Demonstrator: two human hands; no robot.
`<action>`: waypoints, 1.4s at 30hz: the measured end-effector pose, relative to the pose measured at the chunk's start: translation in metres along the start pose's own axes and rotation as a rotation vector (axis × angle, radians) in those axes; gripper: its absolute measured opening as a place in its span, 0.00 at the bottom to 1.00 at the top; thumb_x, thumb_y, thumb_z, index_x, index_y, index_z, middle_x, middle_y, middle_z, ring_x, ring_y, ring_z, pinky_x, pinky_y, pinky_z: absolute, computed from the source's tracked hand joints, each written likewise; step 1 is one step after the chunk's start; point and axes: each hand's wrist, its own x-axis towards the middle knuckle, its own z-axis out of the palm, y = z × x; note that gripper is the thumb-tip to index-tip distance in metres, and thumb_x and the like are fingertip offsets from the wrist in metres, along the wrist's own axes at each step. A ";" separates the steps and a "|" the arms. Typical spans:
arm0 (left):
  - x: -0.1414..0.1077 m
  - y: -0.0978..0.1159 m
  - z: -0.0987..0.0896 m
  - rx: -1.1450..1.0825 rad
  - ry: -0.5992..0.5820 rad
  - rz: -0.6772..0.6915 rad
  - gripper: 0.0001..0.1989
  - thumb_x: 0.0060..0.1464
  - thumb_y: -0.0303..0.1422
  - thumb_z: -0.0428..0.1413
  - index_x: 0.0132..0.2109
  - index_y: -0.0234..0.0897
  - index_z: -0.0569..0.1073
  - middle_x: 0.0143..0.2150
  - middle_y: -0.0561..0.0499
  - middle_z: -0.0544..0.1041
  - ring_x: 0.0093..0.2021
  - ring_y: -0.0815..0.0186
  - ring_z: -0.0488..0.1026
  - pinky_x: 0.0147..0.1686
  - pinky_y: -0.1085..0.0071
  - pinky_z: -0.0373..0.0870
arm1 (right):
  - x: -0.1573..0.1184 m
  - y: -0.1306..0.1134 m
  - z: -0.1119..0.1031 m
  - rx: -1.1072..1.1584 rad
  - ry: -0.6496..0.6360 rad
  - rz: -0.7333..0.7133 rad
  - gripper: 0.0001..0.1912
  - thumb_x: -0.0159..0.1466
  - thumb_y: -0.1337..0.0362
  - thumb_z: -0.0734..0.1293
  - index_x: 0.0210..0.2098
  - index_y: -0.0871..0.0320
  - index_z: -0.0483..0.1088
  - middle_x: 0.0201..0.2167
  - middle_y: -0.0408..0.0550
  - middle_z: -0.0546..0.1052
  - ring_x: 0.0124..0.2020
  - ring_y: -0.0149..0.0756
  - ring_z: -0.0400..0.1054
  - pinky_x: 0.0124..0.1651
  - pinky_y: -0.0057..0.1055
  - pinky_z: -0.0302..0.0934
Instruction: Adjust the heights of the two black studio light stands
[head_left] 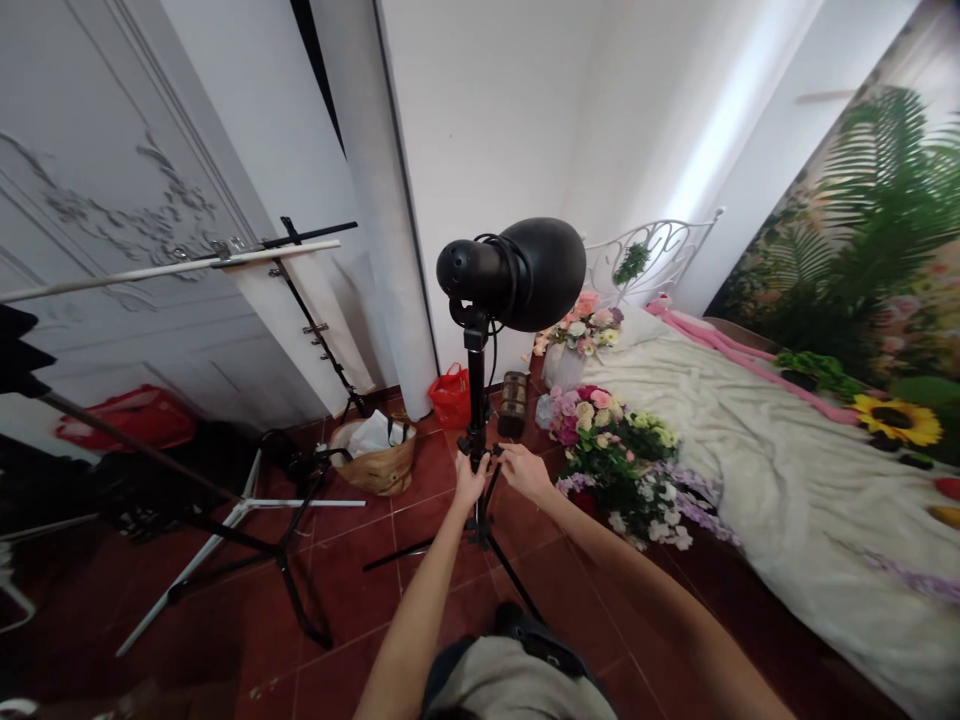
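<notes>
A black studio light (517,275) with a wide round reflector is mounted on top of a black light stand (477,385), its cable coiled around the housing. My left hand (470,480) is closed around the stand's pole just below a collar. On the pole's right side, the fingers of my right hand (525,472) pinch a small dark locking knob (496,450) at that collar. The stand is upright, with its legs spread on the tiled floor in front of my body.
Left are more stands, one with white legs (240,512), and a white crossbar (150,280). A woven basket (379,465), red bag (451,398) and small wooden chest (514,402) sit behind the stand. Right are artificial flowers (622,450) and a bed with a cream cover (757,470).
</notes>
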 end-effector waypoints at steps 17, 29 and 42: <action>-0.002 -0.016 -0.001 -0.102 -0.014 0.117 0.21 0.52 0.39 0.51 0.52 0.38 0.65 0.53 0.40 0.68 0.57 0.55 0.61 0.57 0.52 0.55 | 0.054 -0.034 0.050 0.851 0.119 -0.036 0.28 0.51 0.72 0.59 0.52 0.59 0.55 0.45 0.53 0.71 0.48 0.36 0.67 0.53 0.37 0.60; -0.004 -0.013 -0.001 -0.050 -0.014 0.064 0.18 0.54 0.37 0.50 0.52 0.40 0.66 0.51 0.41 0.67 0.58 0.56 0.60 0.59 0.54 0.54 | 0.060 -0.032 0.027 0.894 0.076 -0.070 0.26 0.52 0.70 0.63 0.51 0.59 0.62 0.38 0.49 0.75 0.39 0.37 0.71 0.45 0.35 0.65; 0.001 0.012 -0.009 -0.002 0.001 0.038 0.13 0.55 0.40 0.51 0.45 0.39 0.67 0.40 0.45 0.69 0.44 0.59 0.67 0.48 0.59 0.65 | 0.086 -0.071 -0.062 0.845 0.143 -0.112 0.22 0.54 0.62 0.69 0.48 0.59 0.65 0.35 0.47 0.77 0.34 0.35 0.72 0.39 0.31 0.67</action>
